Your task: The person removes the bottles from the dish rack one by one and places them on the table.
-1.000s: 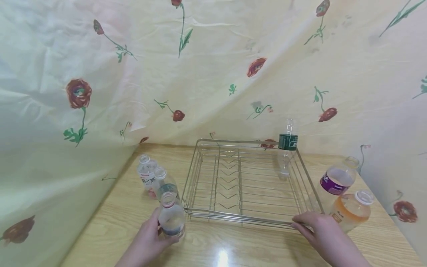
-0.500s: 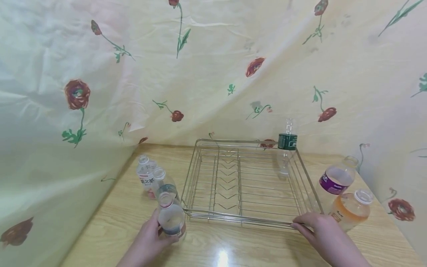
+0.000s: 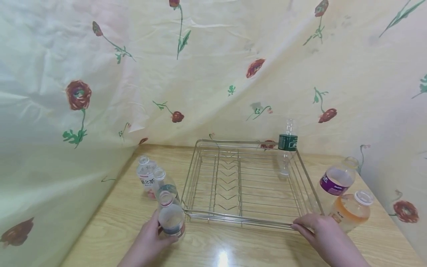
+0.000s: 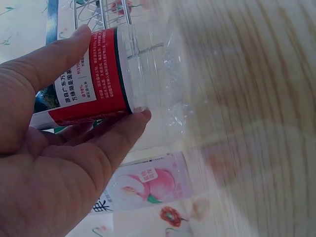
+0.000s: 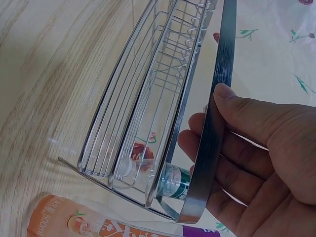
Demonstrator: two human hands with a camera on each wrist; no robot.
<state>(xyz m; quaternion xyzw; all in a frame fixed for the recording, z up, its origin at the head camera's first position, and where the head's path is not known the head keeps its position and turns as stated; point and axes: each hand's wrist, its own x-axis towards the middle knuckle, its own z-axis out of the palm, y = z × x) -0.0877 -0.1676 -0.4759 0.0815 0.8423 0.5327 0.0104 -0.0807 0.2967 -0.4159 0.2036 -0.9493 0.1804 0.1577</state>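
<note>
In my left hand [image 3: 151, 235] is a clear plastic bottle [image 3: 171, 215], gripped around its lower body near the front left corner of the wire rack. Close up, the left wrist view has the bottle's red and white label [image 4: 106, 79] between thumb and fingers, its clear base near the wooden table. My right hand [image 3: 320, 233] grips the front rim of the metal dish rack [image 3: 240, 221] near its right corner. Thumb on one side and fingers on the other pinch the flat rim band [image 5: 224, 64] in the right wrist view. A green-labelled bottle [image 3: 287, 142] stands neck down in the rack's back right.
Behind the held bottle stand another clear bottle [image 3: 164, 181] and a peach-drink bottle [image 3: 146, 174]. Right of the rack are a purple-labelled bottle [image 3: 335, 181] and an orange-labelled one [image 3: 350, 209], close to my right hand. A flowered curtain [image 3: 213, 81] borders the wooden table [image 3: 200, 244].
</note>
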